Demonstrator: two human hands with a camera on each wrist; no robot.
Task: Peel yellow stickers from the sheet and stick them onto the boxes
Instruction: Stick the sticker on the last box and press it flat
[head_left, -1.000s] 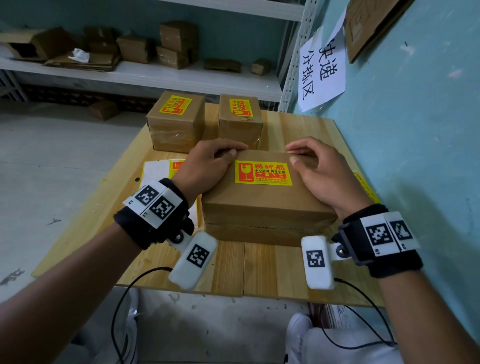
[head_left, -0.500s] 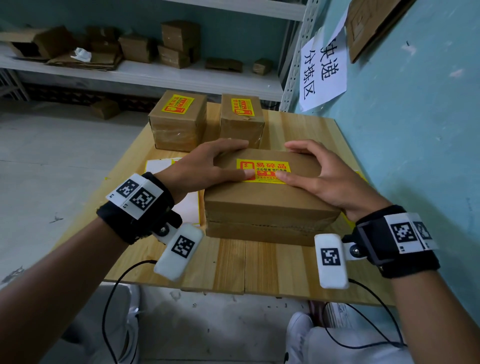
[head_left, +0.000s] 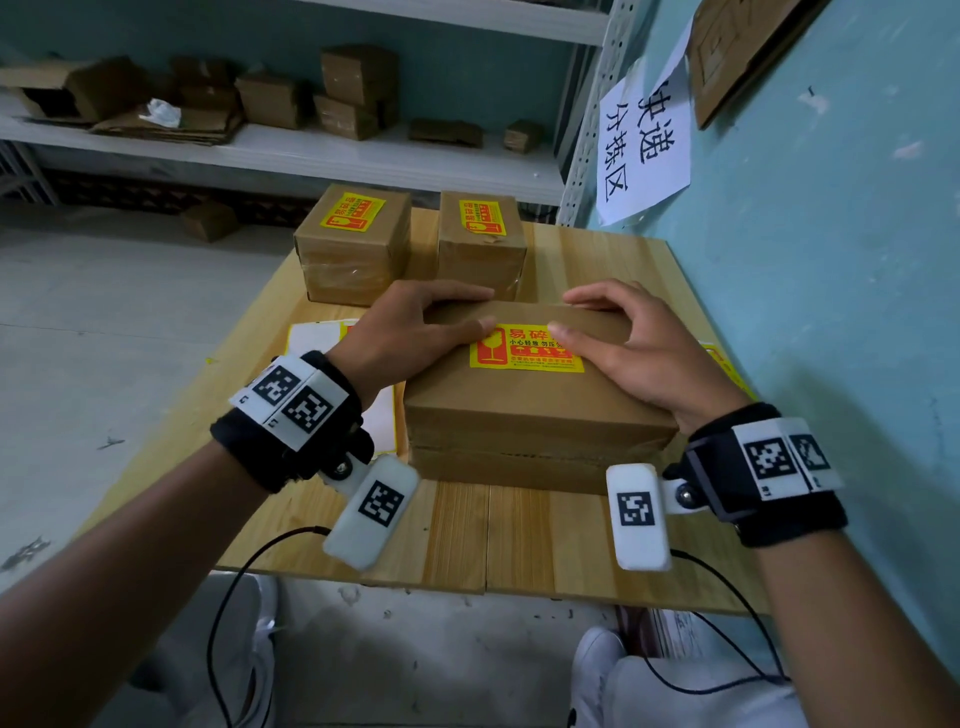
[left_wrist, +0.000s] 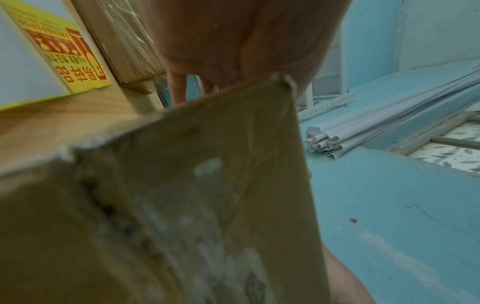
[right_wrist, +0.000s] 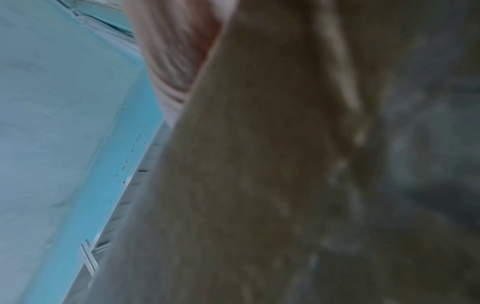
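A large cardboard box (head_left: 540, 415) lies in the middle of the wooden table (head_left: 519, 535), with a yellow fragile sticker (head_left: 524, 356) stuck on its top. My left hand (head_left: 483, 310) holds the box's far left part, fingers over the far edge and thumb pressing the sticker's upper left corner. My right hand (head_left: 561, 313) holds the far right part the same way, thumb on the sticker's upper right. The sticker sheet (head_left: 311, 338) lies left of the box, partly under my left wrist. In the wrist views the box (left_wrist: 182, 205) (right_wrist: 285, 164) fills the frame, blurred.
Two smaller boxes (head_left: 353, 244) (head_left: 480, 239), each with a yellow sticker on top, stand at the table's far edge. Another yellow sheet (head_left: 722, 364) shows right of the large box against the blue wall (head_left: 831, 312). Shelves (head_left: 311, 150) with cartons stand behind.
Both hands spread from the box's far corners onto its top. The thumbs slid inward onto the sticker and then up to its upper edge. The box stayed in place.
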